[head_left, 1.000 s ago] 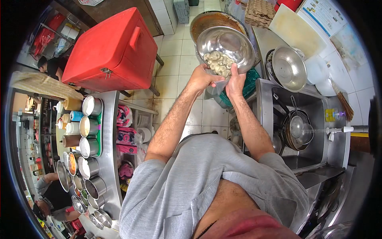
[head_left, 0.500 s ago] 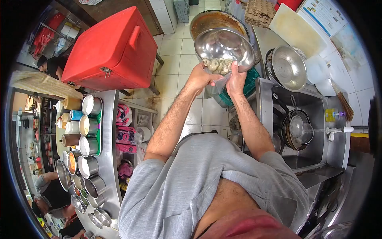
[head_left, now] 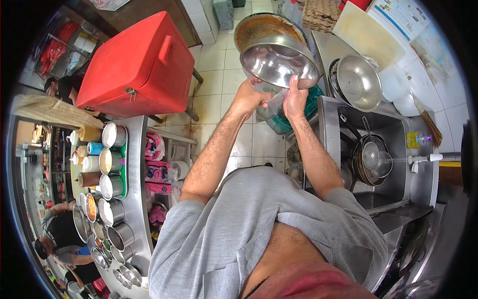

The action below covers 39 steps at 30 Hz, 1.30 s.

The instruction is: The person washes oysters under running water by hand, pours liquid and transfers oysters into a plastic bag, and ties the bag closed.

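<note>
A shiny steel bowl point(head_left: 280, 61) is tilted toward me, and its visible inside shows no food. My right hand point(head_left: 294, 98) grips the bowl's near rim, thumb on top. Just left of it, my left hand point(head_left: 251, 99) is closed on the edge of a clear plastic bag point(head_left: 269, 103) held under the rim. What lies inside the bag is hard to make out. Behind the bowl is a large stained pan point(head_left: 266, 27); a green plastic bag point(head_left: 312, 103) lies below the bowl's right side.
At the left stands a red cooler point(head_left: 139, 65), above a steel counter point(head_left: 137, 164) with several metal pots. On the right, a sink point(head_left: 393, 124) holds pans and strainers beside a perforated steel bowl point(head_left: 359, 82). Other people are at the far left.
The bowl has tipped further toward me. The pale round pieces seen in it earlier no longer show there. My hands stay at its near rim.
</note>
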Each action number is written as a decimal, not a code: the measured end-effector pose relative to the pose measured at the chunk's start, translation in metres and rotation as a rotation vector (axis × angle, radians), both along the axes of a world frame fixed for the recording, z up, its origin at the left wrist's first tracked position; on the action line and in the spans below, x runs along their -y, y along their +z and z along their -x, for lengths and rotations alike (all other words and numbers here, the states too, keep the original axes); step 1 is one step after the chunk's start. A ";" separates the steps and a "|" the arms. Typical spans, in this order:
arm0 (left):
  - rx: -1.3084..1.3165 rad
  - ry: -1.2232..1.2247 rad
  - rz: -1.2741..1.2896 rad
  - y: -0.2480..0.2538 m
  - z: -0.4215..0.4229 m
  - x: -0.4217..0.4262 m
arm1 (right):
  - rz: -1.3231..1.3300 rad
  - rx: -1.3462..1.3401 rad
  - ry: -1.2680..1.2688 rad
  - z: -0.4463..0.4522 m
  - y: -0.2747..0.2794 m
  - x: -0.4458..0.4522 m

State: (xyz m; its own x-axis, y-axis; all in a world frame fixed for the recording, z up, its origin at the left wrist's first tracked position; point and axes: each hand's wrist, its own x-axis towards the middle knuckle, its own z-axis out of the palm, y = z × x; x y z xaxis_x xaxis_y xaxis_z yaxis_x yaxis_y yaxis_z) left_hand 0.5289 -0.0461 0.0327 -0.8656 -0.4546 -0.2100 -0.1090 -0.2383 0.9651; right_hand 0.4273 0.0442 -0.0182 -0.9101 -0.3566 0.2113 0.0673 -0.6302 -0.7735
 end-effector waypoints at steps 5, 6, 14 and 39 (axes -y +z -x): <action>-0.011 0.050 0.075 0.011 0.001 -0.014 | 0.047 0.215 0.009 0.002 0.010 -0.006; -0.023 0.012 0.031 0.005 0.005 -0.011 | 0.116 0.225 0.032 0.008 0.004 -0.004; -0.078 0.145 0.025 0.020 -0.006 -0.012 | 0.023 0.284 -0.055 0.125 0.059 -0.079; -0.063 0.579 0.081 0.024 -0.112 0.021 | -0.387 -0.349 -0.178 0.218 0.110 -0.149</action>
